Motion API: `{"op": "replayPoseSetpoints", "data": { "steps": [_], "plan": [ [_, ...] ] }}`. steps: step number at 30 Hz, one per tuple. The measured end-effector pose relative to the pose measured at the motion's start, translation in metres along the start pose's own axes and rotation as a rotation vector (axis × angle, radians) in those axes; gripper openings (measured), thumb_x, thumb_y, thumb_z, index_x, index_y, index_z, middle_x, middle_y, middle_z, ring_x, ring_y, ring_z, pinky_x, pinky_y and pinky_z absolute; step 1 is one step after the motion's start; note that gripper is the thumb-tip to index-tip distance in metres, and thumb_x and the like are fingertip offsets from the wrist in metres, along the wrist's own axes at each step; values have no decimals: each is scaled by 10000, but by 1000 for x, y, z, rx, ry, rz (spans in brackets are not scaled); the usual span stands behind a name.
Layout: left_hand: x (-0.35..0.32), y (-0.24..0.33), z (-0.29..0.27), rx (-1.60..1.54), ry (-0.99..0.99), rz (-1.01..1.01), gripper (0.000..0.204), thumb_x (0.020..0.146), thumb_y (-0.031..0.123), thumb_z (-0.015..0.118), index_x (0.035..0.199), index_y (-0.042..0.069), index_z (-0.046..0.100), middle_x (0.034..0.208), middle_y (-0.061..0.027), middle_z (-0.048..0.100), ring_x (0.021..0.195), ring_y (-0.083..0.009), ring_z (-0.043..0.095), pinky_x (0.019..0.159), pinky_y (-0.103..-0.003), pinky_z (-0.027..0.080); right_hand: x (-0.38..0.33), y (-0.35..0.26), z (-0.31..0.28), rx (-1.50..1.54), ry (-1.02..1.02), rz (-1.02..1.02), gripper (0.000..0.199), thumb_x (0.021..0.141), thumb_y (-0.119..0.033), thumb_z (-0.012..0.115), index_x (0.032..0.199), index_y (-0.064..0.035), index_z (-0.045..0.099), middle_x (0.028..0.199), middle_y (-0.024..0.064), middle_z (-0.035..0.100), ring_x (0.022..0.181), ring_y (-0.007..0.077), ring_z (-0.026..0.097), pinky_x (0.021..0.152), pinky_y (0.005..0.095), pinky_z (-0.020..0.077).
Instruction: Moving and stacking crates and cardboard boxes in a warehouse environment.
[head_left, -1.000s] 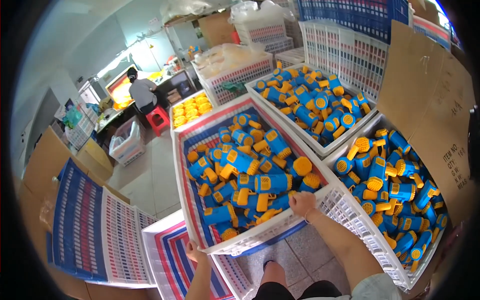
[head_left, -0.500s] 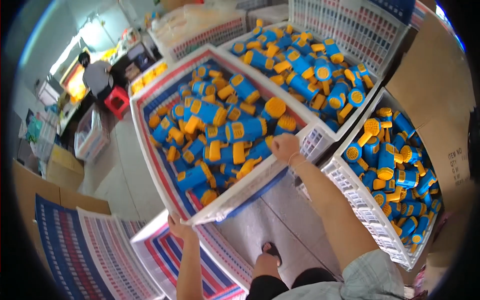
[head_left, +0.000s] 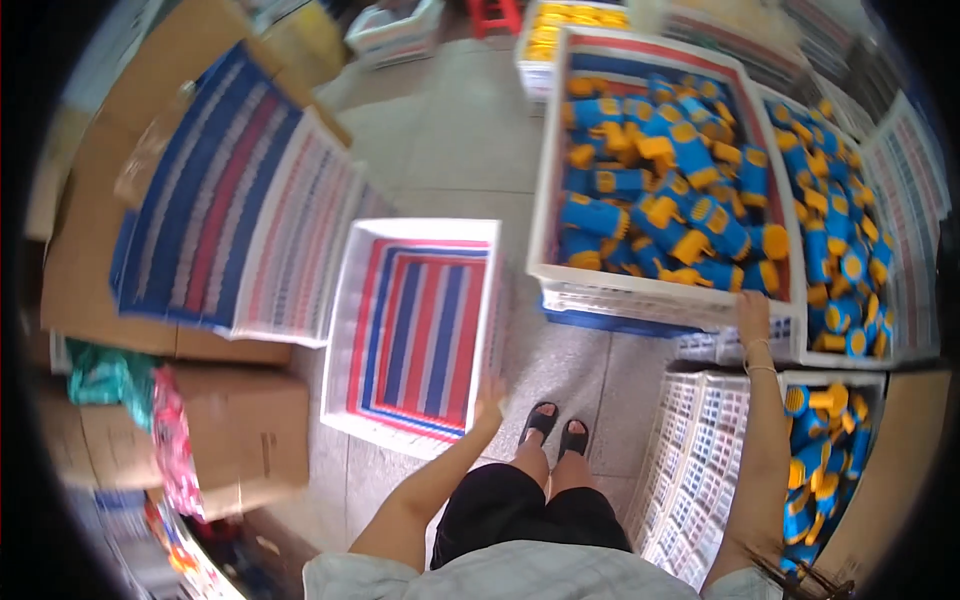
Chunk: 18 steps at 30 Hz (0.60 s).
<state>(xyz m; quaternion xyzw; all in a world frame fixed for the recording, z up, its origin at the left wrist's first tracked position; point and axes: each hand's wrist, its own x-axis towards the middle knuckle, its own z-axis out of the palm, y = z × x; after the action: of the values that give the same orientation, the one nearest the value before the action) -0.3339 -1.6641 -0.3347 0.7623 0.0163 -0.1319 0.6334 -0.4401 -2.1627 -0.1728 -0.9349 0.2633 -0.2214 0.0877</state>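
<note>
My right hand [head_left: 753,318] has its fingers closed on the near rim, close to the right corner, of a white plastic crate [head_left: 640,296]. Blue-and-yellow toys shaped like hair dryers [head_left: 690,155] are heaped inside it. Lower and to the left, a second white crate [head_left: 342,330] stands on the floor, its red, blue and white striped inside showing. My left hand [head_left: 489,394] is at this crate's right side, near its front corner. Motion smears its fingers, so their grip is unclear.
More filled crates stand at right: one beyond my right hand [head_left: 803,300], another beside my right forearm [head_left: 872,385]. Striped crates [head_left: 215,200] lean at left by cardboard boxes [head_left: 245,435]. A yellow-filled crate [head_left: 535,75] and a red stool [head_left: 495,15] are at the back.
The view has swung left and down. My left hand has let go of the filled crate's near left corner and moved to the striped crate. My right hand stays at the filled crate's rim.
</note>
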Motion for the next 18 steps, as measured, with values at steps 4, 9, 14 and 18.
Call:
{"op": "replayPoseSetpoints", "data": {
  "steps": [4, 9, 14, 18],
  "plan": [
    [-131, -102, -125, 641, 118, 151, 422, 729, 227, 540, 1100, 43, 454, 801, -153, 581, 664, -218, 570, 569, -323, 453, 12, -50, -16, -94, -111, -2, 253, 800, -234, 420, 794, -13, 543, 860, 152, 542, 846, 310, 472, 808, 435, 332],
    [-248, -73, -155, 353, 443, -733, 379, 714, 240, 551, 1034, 41, 508, 751, -144, 589, 694, -207, 580, 610, -324, 457, 16, -38, -17, -294, -161, 43, 360, 827, -324, 393, 818, -8, 566, 864, 166, 553, 846, 314, 502, 824, 444, 335],
    [-313, -137, -146, 339, 503, -663, 333, 696, 253, 564, 964, 56, 556, 787, -128, 593, 683, -221, 566, 615, -322, 451, 14, -91, -28, -370, -270, 59, 378, 826, -366, 383, 938, -35, 526, 938, 165, 543, 930, 313, 493, 876, 453, 316],
    [-355, -186, -121, 338, 722, -566, 297, 691, 225, 558, 937, 60, 565, 812, -137, 590, 753, -248, 567, 663, -344, 445, 3, -160, -27, -393, -372, -78, 487, 820, -448, 348, 1067, -46, 469, 1074, 148, 495, 1018, 294, 452, 913, 536, 239]
  ]
}}
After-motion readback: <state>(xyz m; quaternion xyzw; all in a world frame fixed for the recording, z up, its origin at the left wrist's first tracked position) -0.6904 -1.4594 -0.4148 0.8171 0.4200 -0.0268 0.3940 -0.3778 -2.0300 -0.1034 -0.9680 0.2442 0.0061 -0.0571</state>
